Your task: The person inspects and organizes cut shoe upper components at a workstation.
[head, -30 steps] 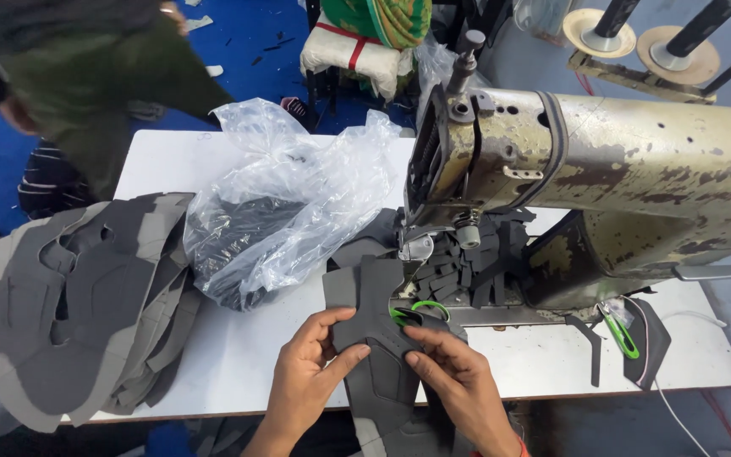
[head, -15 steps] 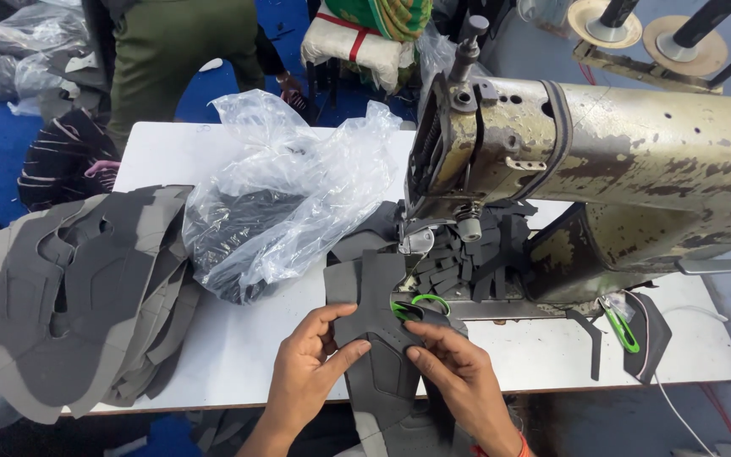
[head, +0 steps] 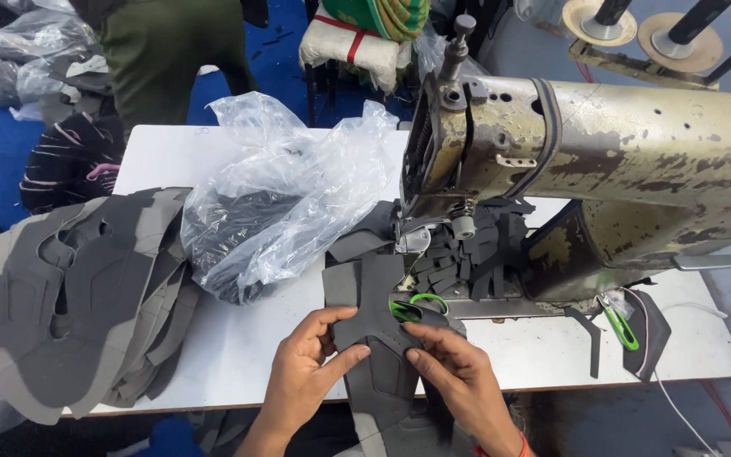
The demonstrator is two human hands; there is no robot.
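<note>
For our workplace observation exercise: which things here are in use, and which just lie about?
In use:
left hand
right hand
dark grey cut piece
sewing machine

Lying about:
stack of grey pieces
plastic bag
green-handled scissors
thread cones

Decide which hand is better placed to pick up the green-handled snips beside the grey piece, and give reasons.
Right, probably. The right hand lies just below the green-handled snips; the left hand pinches the grey piece on its far side.
</note>
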